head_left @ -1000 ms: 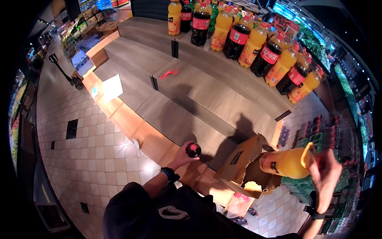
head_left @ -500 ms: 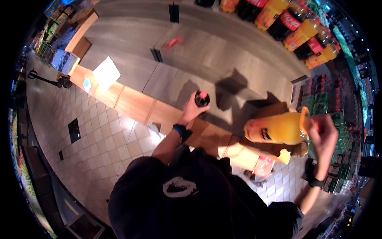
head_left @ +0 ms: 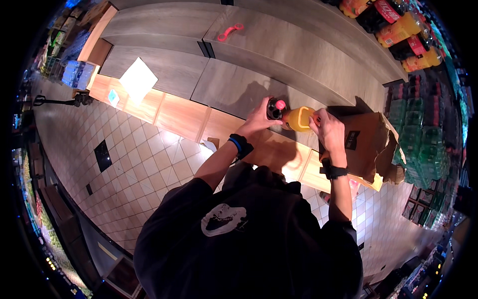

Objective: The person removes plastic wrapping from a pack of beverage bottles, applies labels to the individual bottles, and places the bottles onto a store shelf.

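Observation:
My left hand is wrapped around a dark cola bottle with a red cap, upright on the lower grey shelf step. Right beside it, an orange soda bottle is gripped near its top by my right hand, whose fingers are closed on the yellow carrying loop at the neck. The two bottles seem to touch or nearly touch; their bases are hidden from above. Further up, a red two-ringed bottle carrier lies loose on the higher step.
An open, torn cardboard box stands to my right. Rows of orange and cola bottles fill the top right. Packs of green bottles are stacked beyond the box. A white sheet lies on the left ledge; a pallet jack stands far left.
My right hand has brought the orange soda bottle leftward, out from over the box, to beside the cola bottle. It has gone from lying sideways to roughly upright. The view has shifted.

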{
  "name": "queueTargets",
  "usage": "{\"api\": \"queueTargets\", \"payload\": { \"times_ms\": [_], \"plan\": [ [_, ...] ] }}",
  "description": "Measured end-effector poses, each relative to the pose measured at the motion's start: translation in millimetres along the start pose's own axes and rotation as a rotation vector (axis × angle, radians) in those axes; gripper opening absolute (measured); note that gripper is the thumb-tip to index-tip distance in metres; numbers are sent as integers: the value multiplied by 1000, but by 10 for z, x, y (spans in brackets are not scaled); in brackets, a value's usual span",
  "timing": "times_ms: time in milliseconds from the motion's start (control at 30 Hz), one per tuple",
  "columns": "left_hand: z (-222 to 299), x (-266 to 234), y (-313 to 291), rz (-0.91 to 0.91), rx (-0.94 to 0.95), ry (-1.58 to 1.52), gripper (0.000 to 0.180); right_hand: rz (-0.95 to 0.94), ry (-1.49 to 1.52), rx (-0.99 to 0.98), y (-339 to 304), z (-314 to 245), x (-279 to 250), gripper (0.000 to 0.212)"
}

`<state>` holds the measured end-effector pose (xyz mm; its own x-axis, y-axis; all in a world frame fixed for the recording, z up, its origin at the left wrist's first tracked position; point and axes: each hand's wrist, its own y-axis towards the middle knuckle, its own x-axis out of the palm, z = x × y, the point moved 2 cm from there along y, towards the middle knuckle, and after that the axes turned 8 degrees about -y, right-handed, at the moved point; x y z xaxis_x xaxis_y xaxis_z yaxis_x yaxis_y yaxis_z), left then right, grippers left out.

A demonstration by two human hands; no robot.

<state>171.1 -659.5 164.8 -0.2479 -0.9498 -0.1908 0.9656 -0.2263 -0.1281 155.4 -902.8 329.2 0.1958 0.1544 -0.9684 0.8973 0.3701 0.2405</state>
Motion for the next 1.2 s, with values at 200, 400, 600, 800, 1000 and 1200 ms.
{"api": "queueTargets", "payload": {
  "times_ms": [200, 400, 600, 800, 1000, 1200],
  "plan": [
    [-27, 0, 36, -1, -8, 4, 109, -82, 25, -102, 169, -77, 194, 23],
    [-126, 29, 49, 47, 57, 4, 109, -96, 57, -80, 275, -64, 207, 22],
    [-154, 97, 0, 89, -4, -27, 109, -117, 127, 13, 215, -15, 129, 24],
    [-811, 273, -211, 142, 111, -178, 81, -57, 326, 139, -97, -56, -4, 52],
    [-1268, 160, -532, 295, 81, -161, 51, -264, 430, 273, -1024, 229, -113, 52],
    [-575, -913, 592, 657, 224, 96, 33, -395, 549, 605, -2197, 622, -208, 25]
  ]
}}
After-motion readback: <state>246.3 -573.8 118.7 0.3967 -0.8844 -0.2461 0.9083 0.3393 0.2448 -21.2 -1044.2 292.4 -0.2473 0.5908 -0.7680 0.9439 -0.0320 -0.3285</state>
